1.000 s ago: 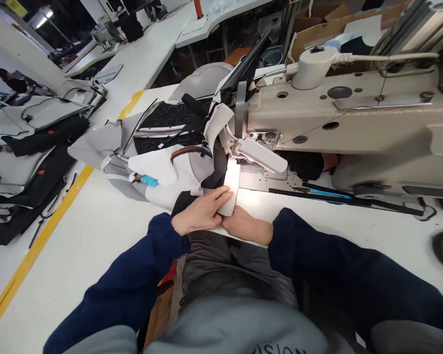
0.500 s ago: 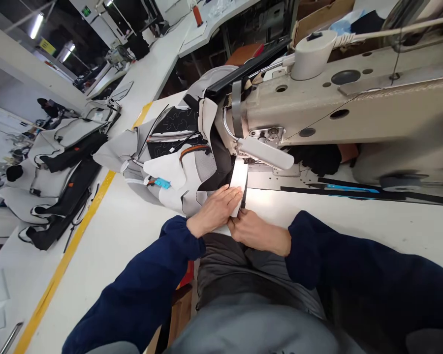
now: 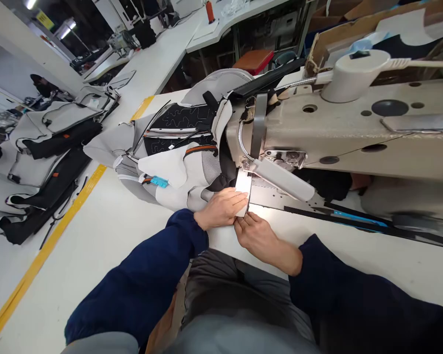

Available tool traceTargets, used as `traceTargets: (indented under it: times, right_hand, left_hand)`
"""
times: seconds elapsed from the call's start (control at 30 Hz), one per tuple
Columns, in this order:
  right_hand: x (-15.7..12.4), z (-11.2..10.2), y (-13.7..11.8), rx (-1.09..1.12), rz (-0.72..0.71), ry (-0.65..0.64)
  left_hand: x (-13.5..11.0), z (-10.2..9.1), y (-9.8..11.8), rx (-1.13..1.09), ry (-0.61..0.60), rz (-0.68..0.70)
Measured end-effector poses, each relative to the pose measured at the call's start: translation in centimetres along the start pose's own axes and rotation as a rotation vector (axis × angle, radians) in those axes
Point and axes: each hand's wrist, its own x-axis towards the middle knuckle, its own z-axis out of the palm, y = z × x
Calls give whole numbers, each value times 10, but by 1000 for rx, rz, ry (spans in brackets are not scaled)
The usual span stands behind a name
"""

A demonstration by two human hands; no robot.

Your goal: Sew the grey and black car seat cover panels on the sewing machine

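My left hand (image 3: 223, 207) lies with its fingers stretched out flat on a white fabric strip (image 3: 243, 183), just in front of the sewing machine (image 3: 280, 128). My right hand (image 3: 260, 236) is closed in a pinch at the near end of this strip, along its dark edge. The strip's far end runs under the machine's head, where the needle is hidden. Left of the machine, a grey and black seat cover (image 3: 170, 169) is bunched up on the table, with a turquoise clip-like piece (image 3: 159, 182) on it.
A lamp with a pale grey head (image 3: 284, 179) lights the sewing spot. Dark strips (image 3: 354, 222) with a blue tool lie along the machine bed. More seat covers (image 3: 55, 147) are piled at the left, beyond yellow tape (image 3: 47, 250). An orange-red stool (image 3: 253, 61) stands behind.
The strip has slid farther under the machine's head, so less of it shows. Both hands have moved closer to the machine with it. The camera view has also shifted.
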Motion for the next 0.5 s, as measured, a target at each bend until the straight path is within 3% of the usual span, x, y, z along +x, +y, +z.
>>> traceTargets:
  times: [0.2, 0.3, 0.5]
  right_hand:
    - [0, 18, 17, 36, 28, -4]
    - [-1, 21, 25, 71, 57, 58]
    - [-7, 5, 32, 526, 219, 90]
  left_hand:
    - [16, 6, -16, -2, 76, -44]
    - [16, 9, -23, -43, 131, -44]
    - [5, 2, -16, -118, 168, -37]
